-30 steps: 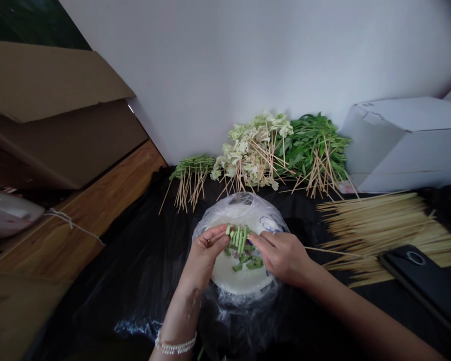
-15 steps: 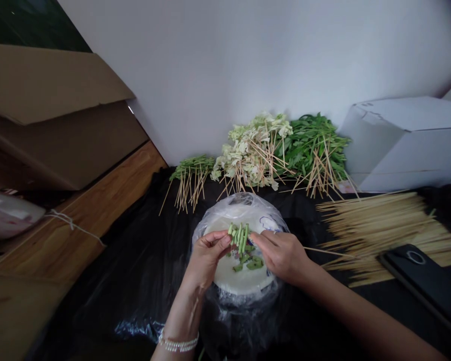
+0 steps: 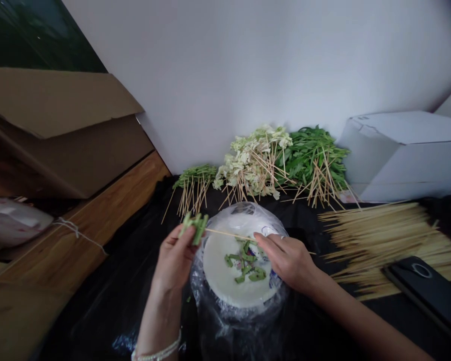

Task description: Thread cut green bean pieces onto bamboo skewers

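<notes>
Between its thumb and fingers my left hand [image 3: 176,253] holds several short green bean pieces [image 3: 196,228], threaded side by side at one end of a thin wooden skewer [image 3: 225,233]. My right hand [image 3: 285,255] pinches that skewer farther along, and its bare end sticks out past the hand on the right. Below the skewer lies a white plate [image 3: 221,288] wrapped in clear plastic, with loose green bean pieces [image 3: 256,273] scattered on it. The plate is beneath and between both hands.
Against the wall lie skewered green beans [image 3: 197,173], skewered pale cabbage leaves [image 3: 240,163] and skewered leafy greens [image 3: 311,150]. A pile of bare skewers [image 3: 376,235] and a black phone [image 3: 424,281] are at right. A white box [image 3: 409,160] and cardboard box [image 3: 78,155] stand either side.
My left hand has moved left with the bean pieces, away from over the plate. A stretch of bare skewer now shows between my hands, and my right hand has shifted slightly right.
</notes>
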Available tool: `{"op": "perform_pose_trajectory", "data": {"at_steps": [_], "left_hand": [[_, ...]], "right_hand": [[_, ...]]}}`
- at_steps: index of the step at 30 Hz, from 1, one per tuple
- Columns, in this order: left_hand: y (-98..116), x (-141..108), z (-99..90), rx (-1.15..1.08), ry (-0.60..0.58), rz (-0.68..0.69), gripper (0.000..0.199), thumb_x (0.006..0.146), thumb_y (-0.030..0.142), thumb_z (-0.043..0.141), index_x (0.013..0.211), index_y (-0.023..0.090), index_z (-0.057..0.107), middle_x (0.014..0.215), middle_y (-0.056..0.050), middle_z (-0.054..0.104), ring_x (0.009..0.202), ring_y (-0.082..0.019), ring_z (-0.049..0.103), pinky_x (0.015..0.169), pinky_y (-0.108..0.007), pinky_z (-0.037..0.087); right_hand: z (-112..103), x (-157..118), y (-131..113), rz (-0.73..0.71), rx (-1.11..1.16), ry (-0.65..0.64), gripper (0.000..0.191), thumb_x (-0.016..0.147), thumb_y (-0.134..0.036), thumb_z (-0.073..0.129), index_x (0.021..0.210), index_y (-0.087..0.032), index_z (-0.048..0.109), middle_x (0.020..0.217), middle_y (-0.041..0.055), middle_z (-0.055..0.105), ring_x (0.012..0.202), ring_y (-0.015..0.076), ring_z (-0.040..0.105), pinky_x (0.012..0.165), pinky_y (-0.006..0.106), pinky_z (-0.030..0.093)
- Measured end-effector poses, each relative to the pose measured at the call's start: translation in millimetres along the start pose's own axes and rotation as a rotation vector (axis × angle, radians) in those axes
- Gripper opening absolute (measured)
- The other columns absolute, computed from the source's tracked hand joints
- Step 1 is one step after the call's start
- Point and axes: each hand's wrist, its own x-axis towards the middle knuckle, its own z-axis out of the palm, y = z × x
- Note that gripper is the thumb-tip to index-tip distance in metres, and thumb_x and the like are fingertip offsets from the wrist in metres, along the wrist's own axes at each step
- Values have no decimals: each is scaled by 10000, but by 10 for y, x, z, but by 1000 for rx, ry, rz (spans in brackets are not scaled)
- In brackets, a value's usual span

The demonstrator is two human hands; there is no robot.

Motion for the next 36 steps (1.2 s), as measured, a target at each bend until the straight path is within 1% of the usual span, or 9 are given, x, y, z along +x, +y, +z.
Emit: {"op": "perform_pose_trajectory", "data": {"at_steps": [3, 6, 10, 14, 18, 23, 28, 32, 36], "left_hand": [[219, 123, -78, -73, 79, 104, 247, 605, 270, 906, 783, 183, 757, 791, 14, 762, 624, -91, 686, 526, -128, 547], [212, 90, -21, -125, 38, 140, 280, 644, 326, 887, 863, 202, 763, 917, -7, 773, 734, -99, 707, 633, -129, 577], [-72, -145, 194, -19, -89, 17, 418, 640, 263, 890, 1036, 230, 761, 1112, -53, 757, 869, -128, 715, 744, -164, 576], [-403, -336, 376, 152, -256, -72, 299, 719, 313, 836, 1002, 231, 783, 1206, -85, 726, 860, -162, 714, 759, -245, 578], [-553, -363, 449, 190, -286, -55, 239, 784, 382, 774, 948, 210, 791, 1062, -78, 762, 852, -179, 699, 778, -272, 565], [-409, -270, 433, 251, -222, 94, 238, 796, 390, 755, 934, 197, 773, 863, -39, 751, 718, -137, 649, 693, -235, 549], [-46, -10, 197, 217, -42, 206, 267, 743, 353, 797, 951, 188, 770, 774, -2, 708, 645, -77, 580, 624, -152, 507], [160, 295, -175, 289, 92, 289, 330, 701, 351, 812, 983, 183, 775, 762, 11, 680, 644, -64, 544, 604, -122, 476], [187, 614, -577, 457, 155, 266, 415, 662, 415, 805, 1003, 182, 767, 749, 17, 661, 631, -73, 520, 574, -138, 453]], "right_hand": [[8, 10, 19, 62, 44, -17, 306, 931, -71, 417, 1164, -98, 613, 755, 42, 645, 621, 143, 583, 564, 274, 430], [33, 26, -20, 133, 184, -43, 240, 929, -76, 403, 1035, -138, 609, 772, 35, 640, 668, 147, 612, 588, 259, 443], [23, 76, -85, 238, 370, -24, 208, 949, -111, 367, 966, -189, 559, 757, 10, 620, 674, 141, 596, 615, 249, 451], [-20, 122, -129, 287, 474, -5, 198, 972, -152, 352, 937, -203, 540, 737, 1, 599, 658, 132, 576, 617, 242, 438], [-29, 125, -169, 290, 525, -17, 214, 994, -193, 337, 914, -203, 535, 739, 4, 608, 648, 128, 569, 609, 242, 426], [11, 92, -184, 264, 508, -102, 233, 1011, -228, 343, 1064, -183, 565, 863, 35, 678, 757, 144, 636, 675, 253, 467], [65, 66, -163, 190, 383, -138, 295, 1021, -248, 350, 1199, -144, 561, 966, 79, 717, 824, 163, 672, 707, 272, 489], [102, 52, -150, 166, 330, -146, 320, 1029, -262, 339, 1190, -133, 584, 924, 83, 724, 767, 154, 669, 664, 266, 478], [112, 53, -149, 159, 272, -134, 313, 1029, -263, 347, 1155, -141, 606, 855, 60, 720, 690, 145, 659, 619, 259, 454]]}}
